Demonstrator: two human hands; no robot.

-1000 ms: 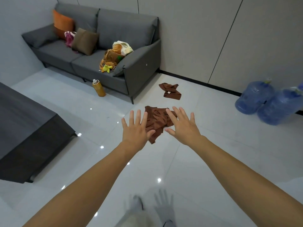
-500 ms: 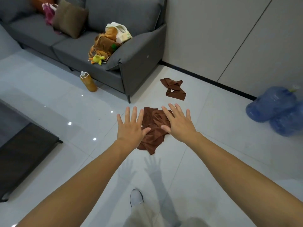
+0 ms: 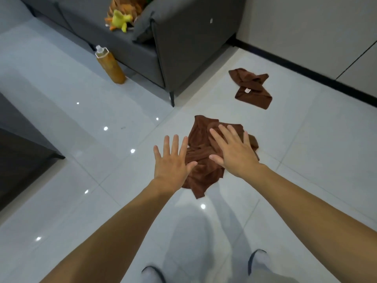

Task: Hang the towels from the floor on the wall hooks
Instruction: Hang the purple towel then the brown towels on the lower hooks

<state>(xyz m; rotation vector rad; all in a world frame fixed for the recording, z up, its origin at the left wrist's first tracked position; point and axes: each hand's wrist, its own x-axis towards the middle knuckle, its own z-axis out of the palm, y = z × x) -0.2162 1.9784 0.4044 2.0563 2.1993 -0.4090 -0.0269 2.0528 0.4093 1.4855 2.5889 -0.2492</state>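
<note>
Fingers (image 3: 226, 132) are held straight and spread apart on both hands, and nothing is gripped. The right hand (image 3: 234, 154) is stretched over the near towel (image 3: 202, 172), and the left hand (image 3: 171, 164) is placed just beside that towel's left edge. Whether either hand touches the cloth cannot be told. The palms are turned down, probably so that the crumpled heap can be gathered from two sides at once.

The near towel is bunched on the floor (image 3: 306, 160), out in the open, near the corner leg of the sofa (image 3: 183, 48). A far towel (image 3: 252, 90) is seen folded over itself nearer the floor's far edge, close to the dark skirting of the wall (image 3: 306, 27). Both are judged not yet picked up, so the task is barely begun. No hooks are seen.

Further out, a toy (image 3: 120, 18) is seen on the sofa's seat, a bottle (image 3: 111, 66) is stood on the floor just by its front, and a dark table (image 3: 18, 160) is seen at the left.
</note>
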